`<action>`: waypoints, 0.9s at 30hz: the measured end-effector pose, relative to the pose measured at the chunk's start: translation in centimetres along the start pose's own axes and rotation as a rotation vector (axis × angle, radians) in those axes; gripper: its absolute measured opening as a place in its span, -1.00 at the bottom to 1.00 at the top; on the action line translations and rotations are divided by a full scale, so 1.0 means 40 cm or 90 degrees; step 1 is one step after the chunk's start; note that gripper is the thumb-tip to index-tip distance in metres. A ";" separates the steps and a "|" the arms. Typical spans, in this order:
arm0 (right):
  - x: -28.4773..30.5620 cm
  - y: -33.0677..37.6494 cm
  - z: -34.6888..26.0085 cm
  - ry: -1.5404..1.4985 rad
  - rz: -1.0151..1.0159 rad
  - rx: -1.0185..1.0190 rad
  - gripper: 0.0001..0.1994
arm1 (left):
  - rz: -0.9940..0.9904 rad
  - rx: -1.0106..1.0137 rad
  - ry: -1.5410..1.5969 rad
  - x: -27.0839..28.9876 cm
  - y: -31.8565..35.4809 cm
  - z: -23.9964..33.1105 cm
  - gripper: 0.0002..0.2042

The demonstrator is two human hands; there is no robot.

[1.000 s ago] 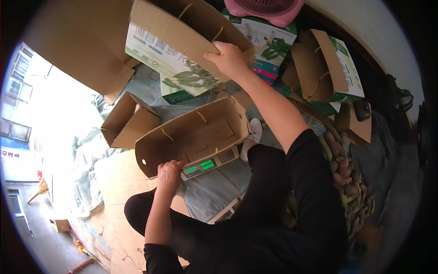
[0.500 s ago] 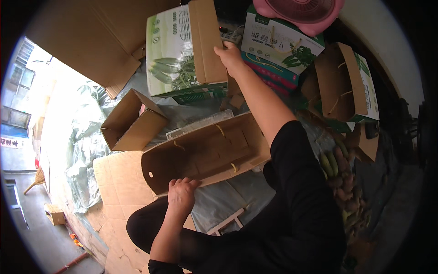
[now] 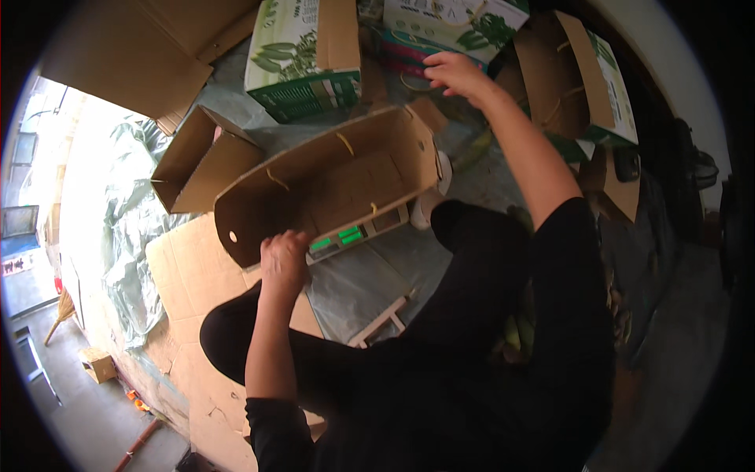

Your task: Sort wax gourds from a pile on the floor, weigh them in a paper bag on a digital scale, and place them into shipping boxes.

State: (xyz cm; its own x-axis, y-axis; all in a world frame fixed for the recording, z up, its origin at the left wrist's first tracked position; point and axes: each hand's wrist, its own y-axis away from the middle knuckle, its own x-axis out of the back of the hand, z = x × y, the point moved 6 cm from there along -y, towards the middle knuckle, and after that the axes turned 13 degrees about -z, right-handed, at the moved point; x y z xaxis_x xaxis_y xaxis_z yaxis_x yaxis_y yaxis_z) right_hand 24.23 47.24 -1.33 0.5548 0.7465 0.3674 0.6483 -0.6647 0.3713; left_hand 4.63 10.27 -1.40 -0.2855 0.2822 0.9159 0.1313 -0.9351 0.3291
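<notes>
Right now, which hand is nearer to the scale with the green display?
Left. The left hand grips the open box's near edge, beside the scale. The right hand reaches far past the box.

The left hand [image 3: 283, 263] is curled, fingers bent and knuckles up, gripping the near rim of the open brown cardboard box [image 3: 330, 189] at its left end. Its bare forearm runs straight down from there into a black sleeve, elbow low. The right hand [image 3: 456, 72] is beyond the far right corner of that box, palm down, fingers loosely spread and holding nothing. The right arm is stretched out, bare from the wrist to above the elbow, where a black sleeve begins.
</notes>
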 end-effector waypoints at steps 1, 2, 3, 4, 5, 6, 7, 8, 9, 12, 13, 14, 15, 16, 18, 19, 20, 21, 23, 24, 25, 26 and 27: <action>0.017 0.059 0.016 -0.001 0.011 -0.013 -0.60 | -0.005 -0.001 -0.005 -0.003 0.002 0.000 -0.78; 0.028 0.111 0.028 0.000 0.019 -0.021 -0.61 | -0.006 0.002 -0.011 -0.004 0.000 -0.002 -0.79; 0.029 0.168 0.052 -0.008 0.031 -0.041 -0.62 | -0.011 0.011 -0.024 -0.002 0.002 -0.004 -0.81; 0.030 0.230 0.089 -0.011 0.031 -0.051 -0.62 | -0.017 0.019 -0.035 -0.001 0.009 -0.001 -0.83; 0.038 0.287 0.138 -0.027 0.045 -0.071 -0.63 | 0.009 0.008 -0.022 0.004 0.009 0.005 -0.86; 0.045 0.334 0.192 -0.043 0.058 -0.087 -0.64 | 0.013 0.011 -0.029 0.004 0.008 0.008 -0.87; 0.044 0.384 0.260 -0.076 0.069 -0.109 -0.64 | 0.031 0.008 -0.041 0.002 0.009 0.006 -0.86; 0.038 0.445 0.336 -0.108 0.084 -0.137 -0.64 | 0.047 0.000 -0.050 -0.005 0.009 0.005 -0.85; 0.020 0.508 0.404 -0.112 0.091 -0.152 -0.64 | 0.067 -0.024 -0.036 -0.002 0.009 0.011 -0.84; -0.051 0.703 0.627 -0.145 0.073 -0.254 -0.70 | 0.032 -0.005 -0.046 -0.003 0.014 0.011 -0.72; -0.096 0.764 0.688 -0.141 0.027 -0.224 -0.68 | 0.034 0.009 -0.068 -0.007 0.026 0.003 -0.68; -0.135 0.818 0.735 -0.139 0.029 -0.291 -0.72 | 0.042 0.025 -0.088 -0.006 0.032 -0.006 -0.64; -0.177 0.875 0.779 -0.140 0.030 -0.359 -0.75 | 0.012 0.054 -0.097 -0.007 0.034 -0.016 -0.60; -0.208 0.947 0.827 -0.148 0.047 -0.376 -0.75 | 0.009 0.058 -0.084 -0.005 0.036 -0.003 -0.58; -0.282 1.062 0.929 -0.121 0.028 -0.478 -0.79 | -0.016 0.100 -0.094 0.016 0.045 0.029 -0.53; -0.322 1.112 0.971 -0.110 0.015 -0.527 -0.80 | -0.020 0.101 -0.085 0.020 0.048 0.036 -0.50; -0.361 1.153 0.997 -0.097 -0.004 -0.571 -0.81 | -0.021 0.109 -0.077 0.026 0.055 0.034 -0.46; -0.400 1.188 1.015 -0.104 -0.001 -0.576 -0.81 | -0.034 0.116 -0.080 0.028 0.060 0.034 -0.42; -0.478 1.241 1.026 -0.178 0.036 -0.622 -0.81 | -0.026 0.116 -0.082 0.037 0.078 0.034 -0.42; -0.512 1.260 1.020 -0.183 0.036 -0.625 -0.81 | -0.015 0.118 -0.078 0.038 0.087 0.033 -0.41; -0.541 1.273 1.008 -0.208 0.038 -0.649 -0.78 | -0.026 0.128 -0.089 0.031 0.088 0.030 -0.40; -0.566 1.288 1.000 -0.235 0.038 -0.674 -0.75 | -0.029 0.125 -0.092 0.026 0.093 0.039 -0.40; -0.582 1.296 0.999 -0.239 0.039 -0.677 -0.75 | -0.020 0.139 -0.088 0.024 0.098 0.044 -0.38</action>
State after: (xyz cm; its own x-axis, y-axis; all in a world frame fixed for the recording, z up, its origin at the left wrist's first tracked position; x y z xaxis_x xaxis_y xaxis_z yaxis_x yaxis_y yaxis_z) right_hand 65.76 -3.31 -24.69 0.8082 0.5553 0.1962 -0.0581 -0.2564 0.9648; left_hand 6.53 7.23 1.18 -0.1621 0.3517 0.9220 0.3307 -0.8609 0.3866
